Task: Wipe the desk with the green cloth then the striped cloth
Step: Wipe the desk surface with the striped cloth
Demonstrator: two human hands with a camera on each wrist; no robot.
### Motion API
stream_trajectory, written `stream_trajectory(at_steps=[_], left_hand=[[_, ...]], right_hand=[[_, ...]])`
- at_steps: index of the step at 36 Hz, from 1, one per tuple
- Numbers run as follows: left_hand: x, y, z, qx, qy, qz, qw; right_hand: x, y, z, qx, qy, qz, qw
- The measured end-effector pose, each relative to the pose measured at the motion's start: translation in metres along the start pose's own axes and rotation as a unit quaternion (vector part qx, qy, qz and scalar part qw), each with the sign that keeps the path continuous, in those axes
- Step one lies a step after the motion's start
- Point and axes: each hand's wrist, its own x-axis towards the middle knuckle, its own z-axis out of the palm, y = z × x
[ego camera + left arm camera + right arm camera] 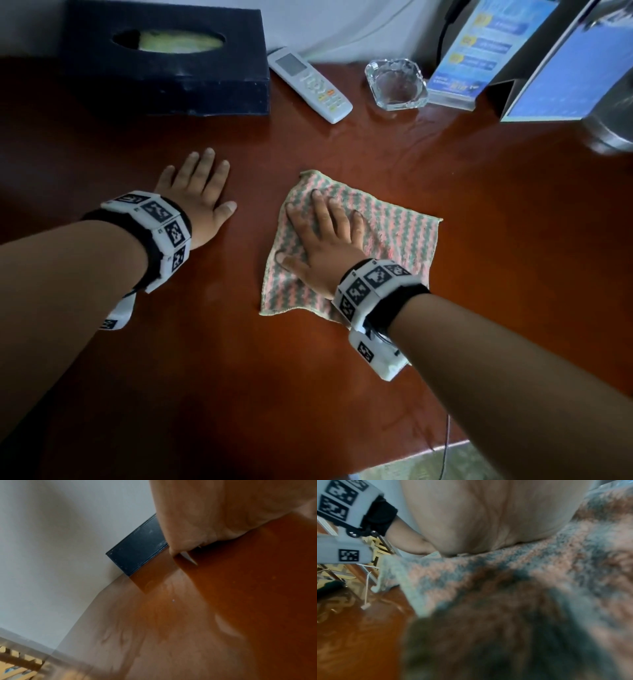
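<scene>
I judge I am in the second half of the job: the striped cloth (359, 240) is the one under my palm, spread nearly flat in the middle of the head view, a little right of centre, on the reddish-brown tabletop (496, 240). No green cloth shows in any view, so I take it that pass is over, though I cannot confirm it. Faint wet-looking streaks gleam on the wood towards the upper right of the frame, near the glass ashtray (396, 84). What is left, as I read it, is to work the striped cloth over the rest of the surface.

My right hand (322, 240) lies flat on the cloth, fingers spread and straight, pressing down rather than gripping; the right wrist view shows the heel of the palm seated on the pink and grey-green weave. My left hand (198, 195) rests open on the bare wood at centre left, fingers extended, holding nothing, just below the dark tissue box (164, 58).
</scene>
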Motion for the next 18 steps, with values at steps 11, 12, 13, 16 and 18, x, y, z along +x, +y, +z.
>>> stream_trajectory(at_steps=[11,12,13,16,18], left_hand=[[-0.003,-0.001,-0.006,0.003,-0.037,-0.004,0.999],[-0.003,-0.001,-0.006,0.003,-0.040,-0.004,0.999],[-0.003,-0.002,-0.007,0.002,-0.042,-0.004,0.999],[-0.003,-0.002,-0.007,-0.005,-0.046,-0.001,0.999],[-0.003,-0.003,-0.007,-0.008,-0.045,0.001,0.999]], right_hand=[[0.062,0.034,-0.046,0.039,0.043,0.040,0.998],[0.065,0.039,-0.050,0.047,0.048,0.052,0.996],[0.068,0.043,-0.052,0.052,0.052,0.062,0.995],[0.068,0.043,-0.053,0.049,0.058,0.081,0.994],[0.066,0.032,-0.050,0.047,0.062,0.090,0.993]])
